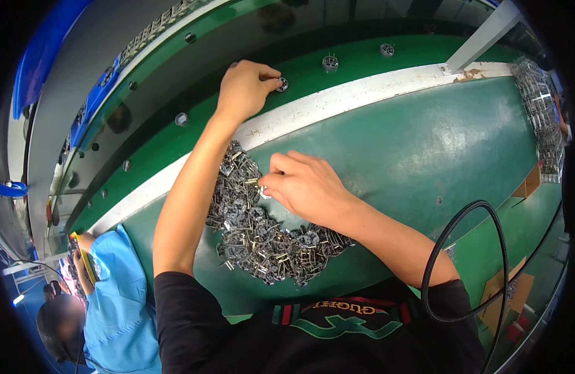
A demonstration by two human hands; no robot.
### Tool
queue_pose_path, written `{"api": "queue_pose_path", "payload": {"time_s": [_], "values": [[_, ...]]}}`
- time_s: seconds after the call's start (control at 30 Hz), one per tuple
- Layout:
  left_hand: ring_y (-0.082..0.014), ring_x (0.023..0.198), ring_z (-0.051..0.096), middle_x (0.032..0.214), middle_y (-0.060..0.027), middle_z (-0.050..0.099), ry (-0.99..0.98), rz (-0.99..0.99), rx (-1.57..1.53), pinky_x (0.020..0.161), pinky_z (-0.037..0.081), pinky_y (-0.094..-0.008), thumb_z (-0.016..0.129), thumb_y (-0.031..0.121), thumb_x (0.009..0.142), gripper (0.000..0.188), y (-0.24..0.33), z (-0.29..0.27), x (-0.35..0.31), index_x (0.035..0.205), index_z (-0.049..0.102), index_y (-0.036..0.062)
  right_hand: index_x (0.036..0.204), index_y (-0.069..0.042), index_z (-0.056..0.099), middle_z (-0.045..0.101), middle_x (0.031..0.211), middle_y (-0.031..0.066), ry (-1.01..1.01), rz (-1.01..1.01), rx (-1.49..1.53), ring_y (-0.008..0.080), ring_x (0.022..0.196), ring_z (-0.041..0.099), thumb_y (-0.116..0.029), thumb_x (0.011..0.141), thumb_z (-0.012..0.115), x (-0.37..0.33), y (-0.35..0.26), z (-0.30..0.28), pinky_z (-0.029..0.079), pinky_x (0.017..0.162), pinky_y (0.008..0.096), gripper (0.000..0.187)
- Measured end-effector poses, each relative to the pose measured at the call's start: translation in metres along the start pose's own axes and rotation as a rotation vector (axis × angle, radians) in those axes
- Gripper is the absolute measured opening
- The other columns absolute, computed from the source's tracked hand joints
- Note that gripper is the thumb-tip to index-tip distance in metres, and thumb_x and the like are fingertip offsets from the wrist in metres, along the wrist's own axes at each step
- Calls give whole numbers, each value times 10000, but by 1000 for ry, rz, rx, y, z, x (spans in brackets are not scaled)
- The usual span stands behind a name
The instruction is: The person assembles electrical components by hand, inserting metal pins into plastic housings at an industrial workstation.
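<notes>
Belt [359,57], green, curves across the upper part of the view, white rail [362,93] along its near edge. Left hand [244,90] is over the belt, fingers narrow, pinching a small round part [282,85] at the tips. Can't tell if that part touches the belt or sits just above it. Other parts [330,62] like it sit spaced out along the belt, on both sides of this hand.

Right hand [309,187] is on the near side of the rail, at the upper right edge of a pile [262,249] of small dark parts with metal pins. Its fingers are bunched narrow. Pale piece [264,192] shows at the tips; view's too tight to say if it's held or lying against the pile.

Pile lies on the green surface [412,156] between the forearms, bending round below the right hand. Far right end of the surface: stacked metal parts [540,118], well apart from the hands. Black cable [505,249] loops in front of the right arm. Person in a light blue garment [119,305] is at lower left.
</notes>
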State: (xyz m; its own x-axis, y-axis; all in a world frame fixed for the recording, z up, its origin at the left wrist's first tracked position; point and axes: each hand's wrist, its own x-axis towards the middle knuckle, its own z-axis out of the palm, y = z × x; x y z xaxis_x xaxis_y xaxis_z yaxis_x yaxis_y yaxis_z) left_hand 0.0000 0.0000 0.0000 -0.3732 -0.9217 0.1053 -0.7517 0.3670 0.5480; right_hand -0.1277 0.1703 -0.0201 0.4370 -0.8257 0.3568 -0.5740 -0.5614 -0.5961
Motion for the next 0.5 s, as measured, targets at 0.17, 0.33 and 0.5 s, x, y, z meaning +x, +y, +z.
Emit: {"api": "queue_pose_path", "payload": {"time_s": [0.17,0.33,0.5], "values": [[-308,877,659,868,-145,729,151,-14,-129,947,440,-382,603,266,906,270,-9,-18,2,1006,761,72,812,-56,625,536,827,51,40,-57,89,242,764,606,-96,784,700,-3,1,-11,514,639,407,89],[-325,981,606,1104,-118,660,73,2,213,926,467,-401,646,292,879,390,-43,-34,-8,1212,679,92,810,-34,611,577,818,75,104,1,263,239,680,620,-14,759,677,1,-1,-30,509,603,367,86],[-257,902,639,1078,-136,661,-17,-6,143,852,513,-346,748,234,805,411,-32,-27,0,1179,685,74,916,5,677,638,869,78,114,58,465,159,702,656,43,771,686,2,1,-45,512,594,288,149]]}}
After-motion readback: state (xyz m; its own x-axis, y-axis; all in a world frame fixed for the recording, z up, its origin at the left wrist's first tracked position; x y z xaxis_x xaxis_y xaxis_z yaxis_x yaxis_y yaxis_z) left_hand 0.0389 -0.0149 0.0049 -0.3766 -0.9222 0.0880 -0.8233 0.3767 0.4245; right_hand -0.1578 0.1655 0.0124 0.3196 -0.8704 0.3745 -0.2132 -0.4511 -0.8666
